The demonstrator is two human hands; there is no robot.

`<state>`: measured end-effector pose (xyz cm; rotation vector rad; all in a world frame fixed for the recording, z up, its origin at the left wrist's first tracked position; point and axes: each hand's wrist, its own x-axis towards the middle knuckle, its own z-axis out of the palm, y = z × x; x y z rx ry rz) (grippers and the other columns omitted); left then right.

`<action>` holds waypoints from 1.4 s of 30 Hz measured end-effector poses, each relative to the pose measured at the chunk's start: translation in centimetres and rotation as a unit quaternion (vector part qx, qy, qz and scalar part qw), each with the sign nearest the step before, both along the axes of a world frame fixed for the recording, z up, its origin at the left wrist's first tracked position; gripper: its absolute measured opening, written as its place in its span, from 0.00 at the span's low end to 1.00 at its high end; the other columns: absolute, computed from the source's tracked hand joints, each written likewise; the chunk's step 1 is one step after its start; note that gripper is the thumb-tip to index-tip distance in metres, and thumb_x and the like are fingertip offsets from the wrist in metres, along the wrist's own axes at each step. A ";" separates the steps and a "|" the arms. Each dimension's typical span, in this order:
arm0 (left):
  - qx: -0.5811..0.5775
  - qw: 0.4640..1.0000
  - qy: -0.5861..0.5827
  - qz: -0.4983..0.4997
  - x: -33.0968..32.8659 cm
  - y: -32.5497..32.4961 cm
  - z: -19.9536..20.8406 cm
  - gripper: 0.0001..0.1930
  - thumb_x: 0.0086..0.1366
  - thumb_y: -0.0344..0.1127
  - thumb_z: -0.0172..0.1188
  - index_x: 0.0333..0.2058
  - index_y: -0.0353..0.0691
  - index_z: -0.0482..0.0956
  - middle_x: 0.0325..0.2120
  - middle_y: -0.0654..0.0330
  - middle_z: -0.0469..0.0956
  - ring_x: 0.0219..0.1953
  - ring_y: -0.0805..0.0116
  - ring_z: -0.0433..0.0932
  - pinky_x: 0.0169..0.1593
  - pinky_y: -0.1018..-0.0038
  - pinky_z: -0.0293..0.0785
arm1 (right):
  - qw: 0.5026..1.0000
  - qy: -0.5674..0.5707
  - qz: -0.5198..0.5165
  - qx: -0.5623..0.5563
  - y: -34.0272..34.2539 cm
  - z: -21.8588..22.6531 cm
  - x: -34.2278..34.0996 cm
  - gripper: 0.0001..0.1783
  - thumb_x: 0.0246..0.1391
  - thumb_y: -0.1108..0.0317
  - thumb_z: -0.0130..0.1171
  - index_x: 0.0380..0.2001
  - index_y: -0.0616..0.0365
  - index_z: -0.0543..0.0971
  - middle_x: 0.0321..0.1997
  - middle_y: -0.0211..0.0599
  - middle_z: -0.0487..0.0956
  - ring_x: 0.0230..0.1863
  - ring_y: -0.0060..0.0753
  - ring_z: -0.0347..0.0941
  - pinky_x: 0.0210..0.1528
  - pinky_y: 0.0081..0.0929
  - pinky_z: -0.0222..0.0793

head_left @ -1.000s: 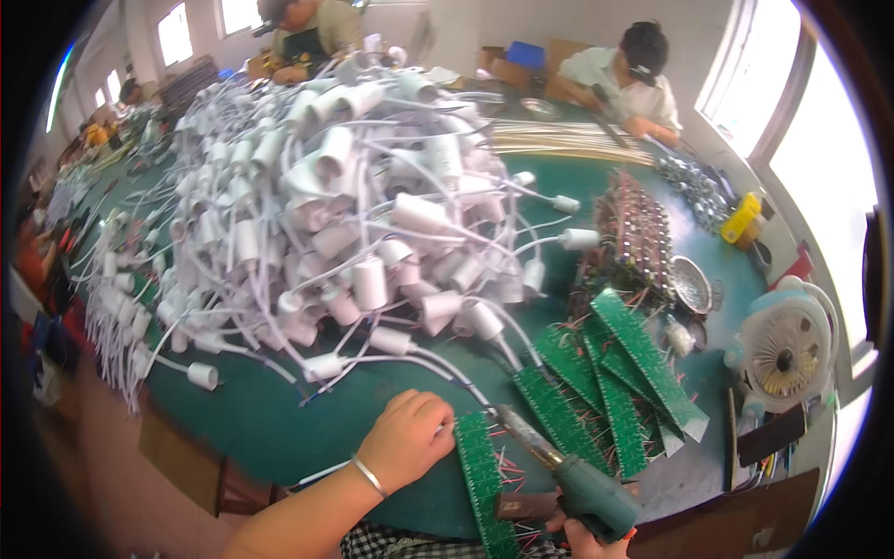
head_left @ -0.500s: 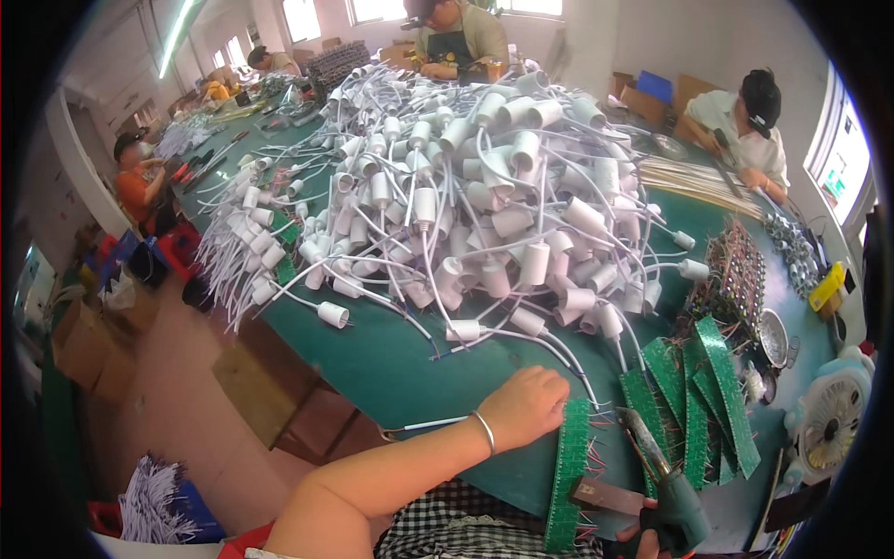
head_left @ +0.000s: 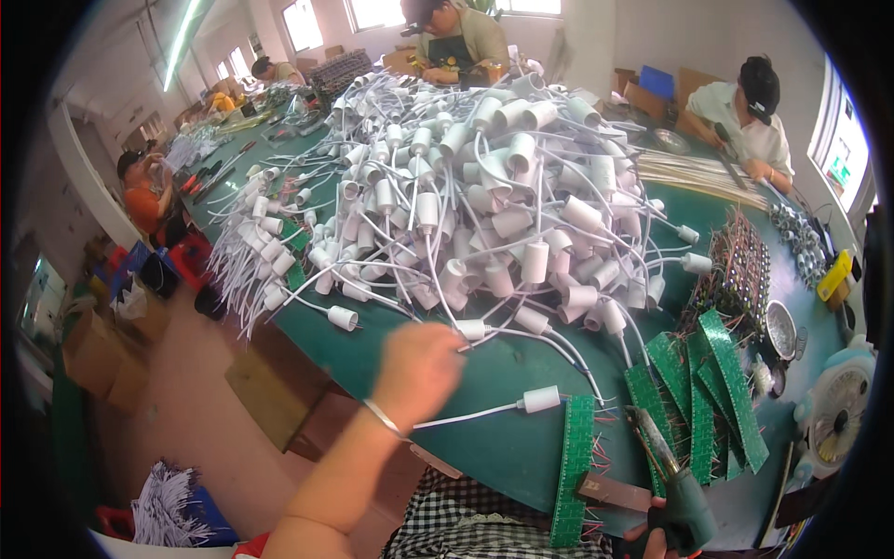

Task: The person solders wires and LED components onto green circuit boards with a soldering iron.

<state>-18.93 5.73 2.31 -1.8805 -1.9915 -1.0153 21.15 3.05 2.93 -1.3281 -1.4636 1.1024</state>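
Left grip, closure unclear, is beside a socket; right grip clasps a heat gun near the tabletop edge.

White lamp sockets, green circuit board, dark-green heat gun — green tabletop, black-and-white checked cloth

The left hand, blurred and partly curled, extends past the near edge of the table; the right hand grips beside that edge.
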 end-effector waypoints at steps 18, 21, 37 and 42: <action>-0.052 0.998 0.012 -0.045 3.4 -2.7 0.0 0.13 0.51 0.38 0.62 0.36 0.45 0.73 0.37 0.58 0.74 0.43 0.56 0.72 0.49 0.59 0.55 | 0.994 0.074 0.007 -0.073 1.1 1.5 -2.1 0.13 0.54 0.73 0.58 0.42 0.67 0.75 0.30 0.37 0.79 0.29 0.25 0.74 0.32 0.26 0.70; -0.078 0.991 -0.004 -0.107 10.1 -3.3 -1.3 0.11 0.47 0.36 0.65 0.31 0.50 0.75 0.30 0.71 0.77 0.38 0.65 0.71 0.46 0.61 0.52 | 0.985 0.118 0.041 -0.115 1.3 1.4 -2.5 0.14 0.53 0.73 0.58 0.42 0.67 0.75 0.30 0.37 0.79 0.29 0.27 0.75 0.33 0.27 0.72; -0.075 0.994 0.019 -0.073 11.6 2.2 -1.8 0.08 0.49 0.30 0.62 0.29 0.47 0.74 0.36 0.68 0.73 0.46 0.61 0.66 0.48 0.58 0.52 | 0.980 0.089 0.028 -0.175 1.3 1.6 -2.5 0.08 0.52 0.72 0.59 0.35 0.66 0.77 0.28 0.35 0.79 0.29 0.27 0.74 0.34 0.26 0.70; -0.055 0.995 0.023 -0.083 12.0 3.2 -2.4 0.09 0.48 0.29 0.62 0.29 0.47 0.74 0.41 0.66 0.72 0.49 0.58 0.65 0.50 0.58 0.53 | 0.983 0.116 0.054 -0.131 1.9 0.7 -2.8 0.12 0.52 0.72 0.60 0.40 0.66 0.76 0.30 0.36 0.80 0.30 0.26 0.75 0.34 0.27 0.71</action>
